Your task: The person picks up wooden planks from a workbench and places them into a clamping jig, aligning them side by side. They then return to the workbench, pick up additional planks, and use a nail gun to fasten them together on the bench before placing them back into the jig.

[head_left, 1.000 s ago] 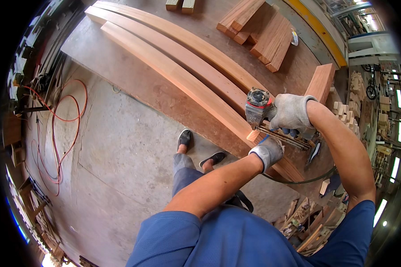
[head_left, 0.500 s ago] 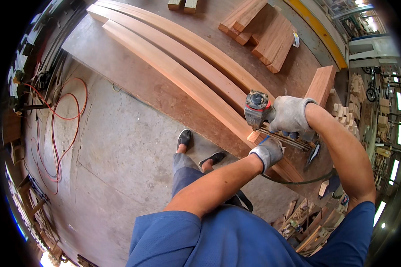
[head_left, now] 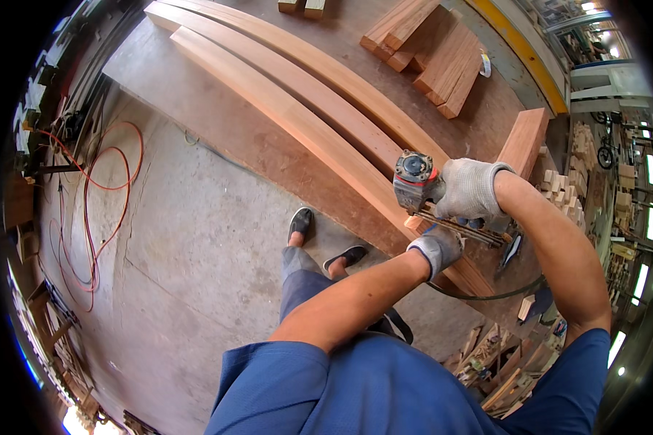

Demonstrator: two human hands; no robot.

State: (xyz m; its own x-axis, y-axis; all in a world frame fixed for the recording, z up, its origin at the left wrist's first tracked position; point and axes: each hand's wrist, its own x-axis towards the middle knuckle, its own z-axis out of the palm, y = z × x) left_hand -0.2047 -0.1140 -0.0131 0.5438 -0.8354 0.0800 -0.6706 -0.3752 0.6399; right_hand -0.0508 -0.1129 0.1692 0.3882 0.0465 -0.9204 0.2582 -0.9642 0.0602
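Observation:
My right hand (head_left: 473, 190), in a pale grey work glove, is closed round the handle of a nail gun (head_left: 415, 174). The gun's round dark head points up, and its long magazine runs toward the right. Just below it, my gloved left hand (head_left: 440, 251) is closed at a small light piece of wood (head_left: 414, 222). This piece sits on the nearest long timber beam (head_left: 290, 110), under the gun. The left fingertips are partly covered by the magazine.
Two more long beams (head_left: 326, 98) lie alongside on the brown worktable (head_left: 239, 156). Short timber blocks (head_left: 450, 69) are stacked on the far side, with a single block (head_left: 524, 135) at right. A dark hose (head_left: 471, 296) curves below the gun; red hoses (head_left: 127, 156) lie on the floor.
The nail gun and my right hand have shifted very slightly left. The left hand stays beside the small wood piece, and the rest of the scene looks almost the same.

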